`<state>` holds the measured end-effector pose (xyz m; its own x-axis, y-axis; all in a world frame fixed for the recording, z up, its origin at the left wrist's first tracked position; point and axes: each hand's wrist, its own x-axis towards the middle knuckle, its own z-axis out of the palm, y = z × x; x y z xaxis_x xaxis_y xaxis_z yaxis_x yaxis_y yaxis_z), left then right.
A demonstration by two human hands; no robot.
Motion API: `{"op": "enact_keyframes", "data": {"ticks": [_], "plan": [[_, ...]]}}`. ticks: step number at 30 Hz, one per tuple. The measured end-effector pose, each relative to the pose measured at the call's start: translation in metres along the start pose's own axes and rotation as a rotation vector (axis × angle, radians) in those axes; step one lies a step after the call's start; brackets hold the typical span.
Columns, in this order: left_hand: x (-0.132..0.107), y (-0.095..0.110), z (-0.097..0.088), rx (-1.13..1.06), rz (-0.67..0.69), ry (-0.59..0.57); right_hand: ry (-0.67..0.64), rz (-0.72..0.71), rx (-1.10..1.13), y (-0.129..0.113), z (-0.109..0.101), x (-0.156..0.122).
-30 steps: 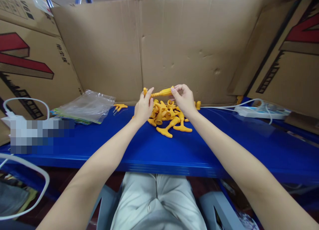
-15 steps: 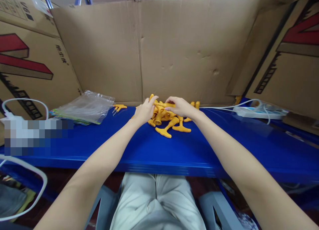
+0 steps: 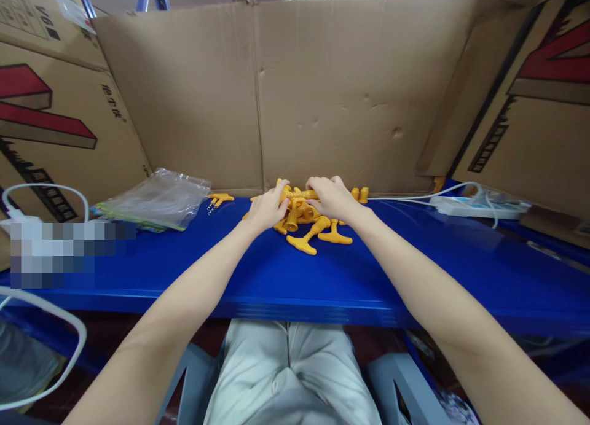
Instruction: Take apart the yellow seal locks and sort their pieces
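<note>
Head view: a yellow T-handled piece [image 3: 298,194] has been lowered over the yellow pile [image 3: 291,220]. It is pinched by left hand [image 3: 268,209] and right hand [image 3: 332,196]; work seems unfinished.

Blue tabletop [image 3: 295,284]: heaped yellow parts [image 3: 292,217]; leftward, yellow-handled spirals [image 3: 222,198], plastic bags [image 3: 173,196]; rightward, white power strip [image 3: 479,207].

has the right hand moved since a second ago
Yes, the right hand now shows lower and slightly further left against the cardboard panel behind it.
</note>
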<state>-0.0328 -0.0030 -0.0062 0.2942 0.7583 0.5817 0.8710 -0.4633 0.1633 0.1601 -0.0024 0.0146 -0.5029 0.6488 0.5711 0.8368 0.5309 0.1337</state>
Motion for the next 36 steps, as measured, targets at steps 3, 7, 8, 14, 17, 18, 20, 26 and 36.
{"op": "enact_keyframes", "data": {"ticks": [3, 7, 8, 14, 17, 18, 20, 26, 36], "plan": [[0.001, 0.000, 0.000, -0.013, -0.013, 0.005, 0.051, 0.002, 0.037, 0.001, 0.000, -0.001], [0.001, -0.004, 0.000, 0.008, -0.009, 0.014, -0.006, 0.012, 0.097, 0.002, 0.004, -0.001], [0.001, -0.005, 0.000, 0.011, -0.007, 0.014, -0.026, 0.011, 0.099, 0.002, 0.005, -0.001], [0.002, -0.006, 0.002, 0.007, -0.011, 0.008, 0.015, -0.005, 0.047, 0.005, 0.004, -0.001], [0.003, -0.008, 0.002, 0.023, -0.048, 0.016, 0.084, 0.024, 0.015, 0.007, 0.003, -0.001], [0.003, -0.009, 0.001, 0.035, -0.066, 0.017, 0.102, 0.037, 0.009, 0.008, 0.003, 0.000], [0.004, -0.011, 0.001, 0.064, -0.103, 0.010, 0.131, 0.061, 0.005, 0.010, 0.003, 0.000], [0.007, -0.023, -0.001, 0.145, -0.223, -0.001, 0.162, 0.136, 0.008, 0.017, 0.005, 0.001], [0.019, -0.052, 0.006, -0.401, -0.440, 0.199, 0.398, 0.463, 0.198, 0.083, 0.024, -0.007]]}}
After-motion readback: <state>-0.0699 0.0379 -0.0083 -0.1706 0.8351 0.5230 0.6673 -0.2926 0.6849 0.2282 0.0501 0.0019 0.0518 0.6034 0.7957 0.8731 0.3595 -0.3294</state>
